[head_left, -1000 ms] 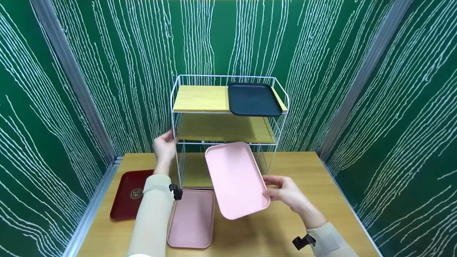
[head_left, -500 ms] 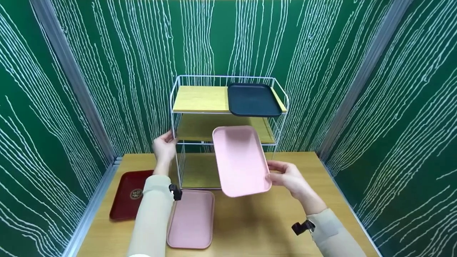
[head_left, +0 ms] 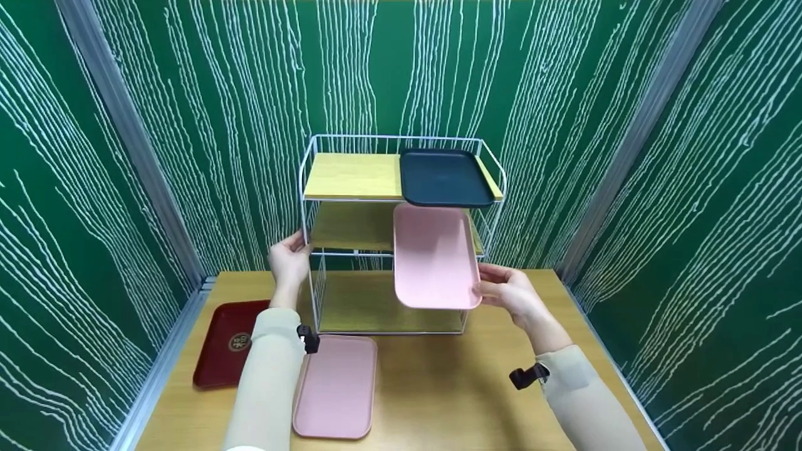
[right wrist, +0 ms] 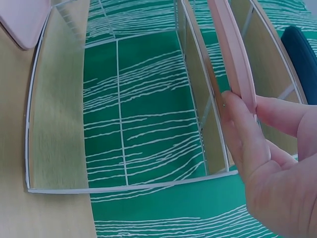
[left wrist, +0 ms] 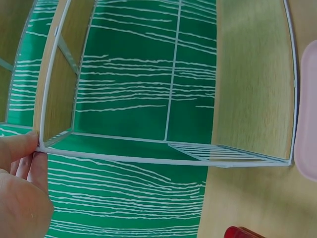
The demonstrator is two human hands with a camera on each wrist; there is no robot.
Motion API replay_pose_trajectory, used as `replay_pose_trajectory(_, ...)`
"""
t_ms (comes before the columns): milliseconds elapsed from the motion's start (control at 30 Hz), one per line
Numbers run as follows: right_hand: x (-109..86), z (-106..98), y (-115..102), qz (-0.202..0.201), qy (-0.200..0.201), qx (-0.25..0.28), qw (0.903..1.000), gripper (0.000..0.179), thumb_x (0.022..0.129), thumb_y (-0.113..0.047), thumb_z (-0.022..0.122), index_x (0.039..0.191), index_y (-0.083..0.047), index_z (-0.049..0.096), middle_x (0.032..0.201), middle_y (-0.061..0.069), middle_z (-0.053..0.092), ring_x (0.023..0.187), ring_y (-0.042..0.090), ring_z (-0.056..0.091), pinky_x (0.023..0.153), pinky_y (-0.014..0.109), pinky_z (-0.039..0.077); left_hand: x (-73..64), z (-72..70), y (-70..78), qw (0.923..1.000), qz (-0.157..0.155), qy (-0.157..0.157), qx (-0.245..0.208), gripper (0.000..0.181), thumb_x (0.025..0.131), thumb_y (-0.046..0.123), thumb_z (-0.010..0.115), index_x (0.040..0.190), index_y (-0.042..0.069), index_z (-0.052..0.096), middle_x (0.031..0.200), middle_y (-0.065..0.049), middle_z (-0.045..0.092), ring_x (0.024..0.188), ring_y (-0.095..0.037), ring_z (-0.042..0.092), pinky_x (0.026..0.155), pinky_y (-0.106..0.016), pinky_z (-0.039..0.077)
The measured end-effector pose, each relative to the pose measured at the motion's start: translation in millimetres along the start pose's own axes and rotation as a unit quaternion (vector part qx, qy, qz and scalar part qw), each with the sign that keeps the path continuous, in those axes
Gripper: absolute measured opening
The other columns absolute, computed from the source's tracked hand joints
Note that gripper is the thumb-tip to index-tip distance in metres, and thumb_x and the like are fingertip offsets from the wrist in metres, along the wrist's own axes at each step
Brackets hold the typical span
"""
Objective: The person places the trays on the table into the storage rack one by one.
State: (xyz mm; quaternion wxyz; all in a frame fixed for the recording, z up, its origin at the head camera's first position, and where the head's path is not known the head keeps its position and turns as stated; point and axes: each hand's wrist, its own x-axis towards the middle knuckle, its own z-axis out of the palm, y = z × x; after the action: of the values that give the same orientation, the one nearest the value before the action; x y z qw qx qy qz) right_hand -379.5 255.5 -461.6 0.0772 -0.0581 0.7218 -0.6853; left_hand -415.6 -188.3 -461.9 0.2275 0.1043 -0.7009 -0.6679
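Note:
My right hand (head_left: 517,297) pinches a pink tray (head_left: 435,260) by its right edge, thumb on the upper face and fingers beneath. The tray is held in front of the right half of a white wire rack (head_left: 354,175) with three wooden shelves. Its far end is at the level of the middle shelf (head_left: 354,225), under the top one. In the right wrist view the tray (right wrist: 237,54) appears edge-on, between the middle and top shelves. My left hand (head_left: 290,263) grips the rack's left front post at the middle shelf, thumb and fingers around the frame in the left wrist view.
A dark tray (head_left: 446,178) lies on the right of the top shelf, its front slightly over the edge. Another pink tray (head_left: 336,388) lies on the table before the rack. A red tray (head_left: 222,341) lies left, partly behind my left sleeve. Green walls surround the table.
The pink tray has moved up, forward and slightly right with my right hand, from low before the rack to the middle shelf, and turned straighter. My left hand has stayed on the post.

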Motion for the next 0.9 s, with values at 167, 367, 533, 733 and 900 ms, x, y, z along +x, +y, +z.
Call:
replay_pose_trajectory(167, 7.8, -3.7, -3.5, 0.011, 0.015, 0.0, 0.9998, 0.065, 0.095, 0.001, 0.075, 0.154, 0.007, 0.05, 0.142, 0.024, 0.064, 0.111, 0.022, 0.071, 0.093, 0.036, 0.063, 0.3, 0.1, -0.2, 1.0, 0.001, 0.003, -0.001, 0.041, 0.1, -0.007, 0.068, 0.141, -0.001, 0.067, 0.137, -0.022, 0.07, 0.129, -0.033, 0.067, 0.113, -0.039, 0.051)
replay_pose_trajectory(367, 14.1, -6.2, -5.9, 0.02, 0.022, 0.008, 0.9995, 0.066, 0.097, 0.0, 0.075, 0.156, 0.007, 0.046, 0.144, 0.026, 0.061, 0.108, 0.02, 0.071, 0.093, 0.034, 0.063, 0.8, 0.0, -2.2, 1.0, 0.005, -0.001, 0.004, 0.039, 0.102, -0.005, 0.068, 0.14, 0.001, 0.068, 0.137, -0.021, 0.07, 0.13, -0.032, 0.066, 0.114, -0.039, 0.049)
replay_pose_trajectory(533, 16.2, -5.5, -5.7, 0.019, 0.023, 0.032, 0.9991, 0.065, 0.096, 0.003, 0.073, 0.155, 0.009, 0.046, 0.141, 0.025, 0.064, 0.104, 0.018, 0.073, 0.09, 0.033, 0.064, 0.6, 0.3, -3.6, 1.0, 0.009, -0.004, 0.001, 0.04, 0.102, -0.005, 0.068, 0.141, -0.001, 0.067, 0.138, -0.021, 0.069, 0.131, -0.033, 0.066, 0.115, -0.041, 0.049)
replay_pose_trajectory(733, 17.3, -4.1, -5.8, 0.017, 0.027, 0.039, 0.9987, 0.063, 0.096, 0.005, 0.073, 0.154, 0.01, 0.048, 0.134, 0.021, 0.068, 0.101, 0.017, 0.073, 0.088, 0.031, 0.064, 0.1, 0.6, -2.5, 0.9999, 0.012, 0.002, -0.003, 0.039, 0.101, -0.006, 0.069, 0.139, -0.001, 0.069, 0.136, -0.022, 0.07, 0.128, -0.033, 0.067, 0.114, -0.042, 0.05)
replay_pose_trajectory(900, 18.1, -4.8, -6.2, 0.016, 0.026, 0.039, 0.9988, 0.063, 0.097, 0.004, 0.071, 0.154, 0.011, 0.047, 0.14, 0.024, 0.065, 0.101, 0.016, 0.072, 0.088, 0.03, 0.064, 1.4, 0.3, -1.8, 1.0, 0.001, -0.002, -0.007, 0.04, 0.101, -0.005, 0.069, 0.141, 0.0, 0.067, 0.137, -0.021, 0.07, 0.129, -0.033, 0.067, 0.114, -0.041, 0.05)
